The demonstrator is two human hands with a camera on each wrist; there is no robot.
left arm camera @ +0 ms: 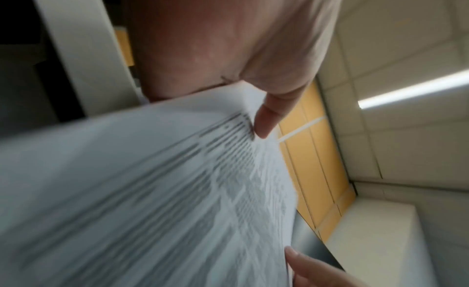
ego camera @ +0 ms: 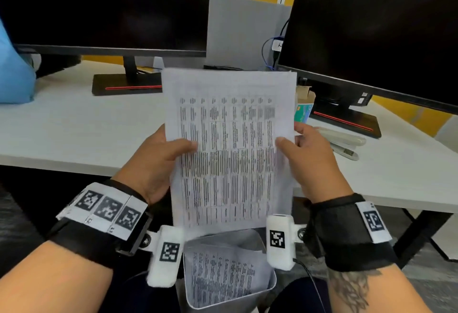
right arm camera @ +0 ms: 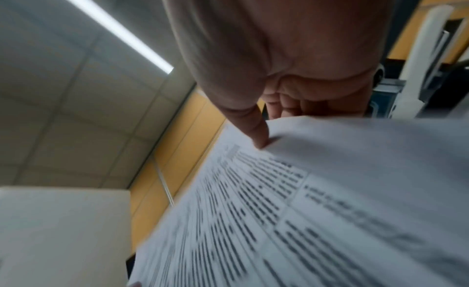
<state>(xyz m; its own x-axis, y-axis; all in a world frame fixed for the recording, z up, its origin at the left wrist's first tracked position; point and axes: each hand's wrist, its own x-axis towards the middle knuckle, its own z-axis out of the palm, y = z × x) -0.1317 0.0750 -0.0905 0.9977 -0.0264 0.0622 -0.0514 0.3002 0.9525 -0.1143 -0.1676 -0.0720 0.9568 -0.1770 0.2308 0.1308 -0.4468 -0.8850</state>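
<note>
A printed sheet of paper [ego camera: 229,149] with a table of dense text is held upright over my lap, in front of the desk edge. My left hand [ego camera: 158,164] pinches its left edge, thumb on the printed face and fingers behind. My right hand [ego camera: 309,161] pinches the right edge the same way. In the left wrist view the left thumb presses the paper [left arm camera: 152,191]. In the right wrist view the right thumb presses the paper [right arm camera: 317,201] and the fingers curl behind it. Below the sheet a small grey bin [ego camera: 271,285] holds another printed sheet [ego camera: 223,278].
Two dark monitors [ego camera: 104,7] [ego camera: 376,27] stand on the white desk [ego camera: 74,134]. A stapler [ego camera: 344,142] and a small carton [ego camera: 304,106] lie right of the sheet. A blue bag [ego camera: 14,74] sits at far left.
</note>
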